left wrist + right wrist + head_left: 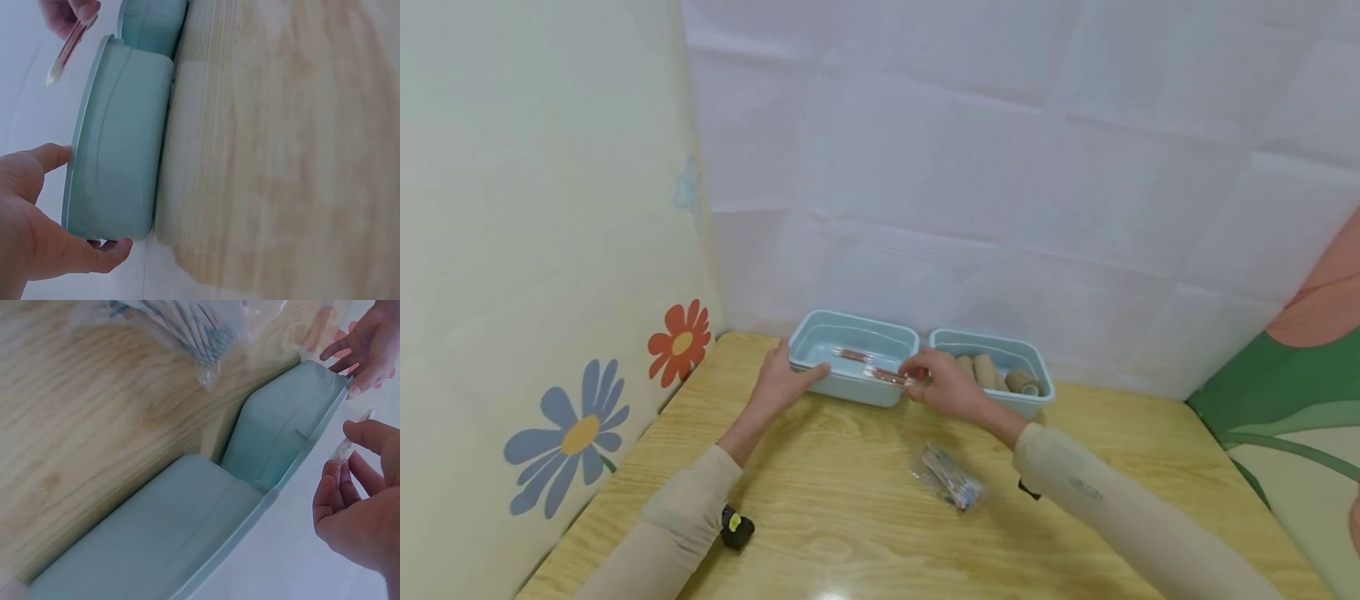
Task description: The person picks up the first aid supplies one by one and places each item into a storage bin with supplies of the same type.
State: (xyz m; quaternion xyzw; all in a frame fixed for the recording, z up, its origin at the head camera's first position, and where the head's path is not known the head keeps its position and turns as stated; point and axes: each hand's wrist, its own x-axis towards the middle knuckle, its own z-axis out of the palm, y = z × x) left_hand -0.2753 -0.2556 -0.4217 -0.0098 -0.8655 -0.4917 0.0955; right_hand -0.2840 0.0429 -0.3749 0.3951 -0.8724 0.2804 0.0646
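Note:
My left hand (777, 385) grips the left end of a light blue plastic bin (857, 388), its thumb along the front rim. Inside that bin lies a clear pack of reddish-brown swabs (852, 355) with whitish ends. A similar swab pack (67, 50) is pinched between the thumb and fingers of my right hand (946, 385), above the bin's right front rim. The right wrist view shows only the pale end of this pack (344, 450); the fingers hide part of it.
To the right, a second light blue bin (1043, 385) holds several brown cardboard tubes (987, 372). A clear plastic bag (951, 478) of thin sticks lies on the wooden table (820, 517) in front. White sheeting (895, 167) hangs behind the bins.

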